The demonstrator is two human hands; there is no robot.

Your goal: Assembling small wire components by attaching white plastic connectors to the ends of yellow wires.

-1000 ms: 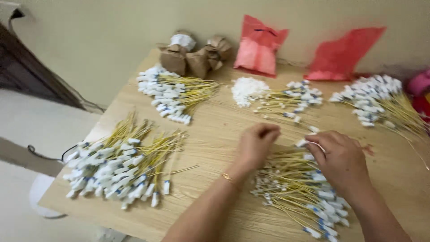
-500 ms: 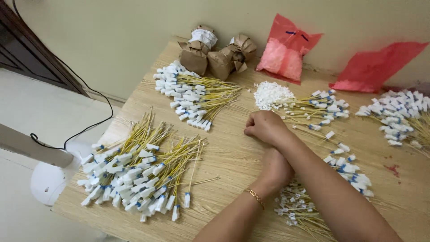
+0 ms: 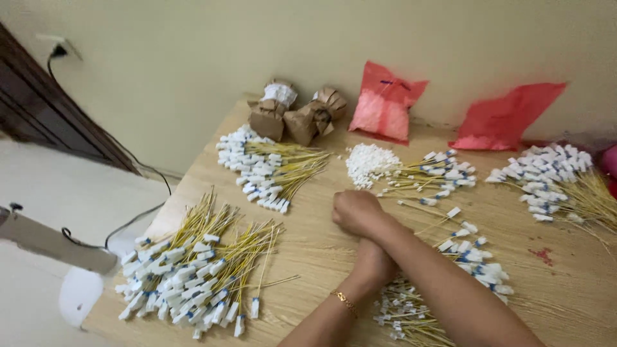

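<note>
Two bare forearms crossed over a wooden desk (image 3: 321,247), seen from above. Right hand (image 3: 355,212) reaching across toward the left, curled into a loose fist on the desk top; fingers tucked under, so cannot tell whether that grip holds anything. Left hand (image 3: 375,262) passing beneath the right forearm, mostly hidden by it, resting at the upper edge of a near bundle of yellow wires with white connectors (image 3: 405,308); cannot tell the state of that grip either. Thin gold bracelet (image 3: 344,301) on the left wrist.

Just right of the crossed arms, a loose scatter of connector-tipped wires (image 3: 479,257), a few lying singly near the right forearm. Beyond the right hand, a small heap of loose white connectors (image 3: 367,162), touching another fan of yellow wires (image 3: 437,177) beside it. Far left on the desk, a large pile of wire leads (image 3: 193,270), white ends toward the near edge. Behind that, a second pile (image 3: 270,168) with white ends pointing left. At the right edge, a further wire bundle (image 3: 556,177).

Along the wall, two crumpled brown paper parcels (image 3: 295,115) side by side, then a red plastic bag (image 3: 385,103) leaning upright, and a second red bag (image 3: 508,119) lying flatter farther right. Small red stain (image 3: 543,256) on the desk near the right side.
</note>
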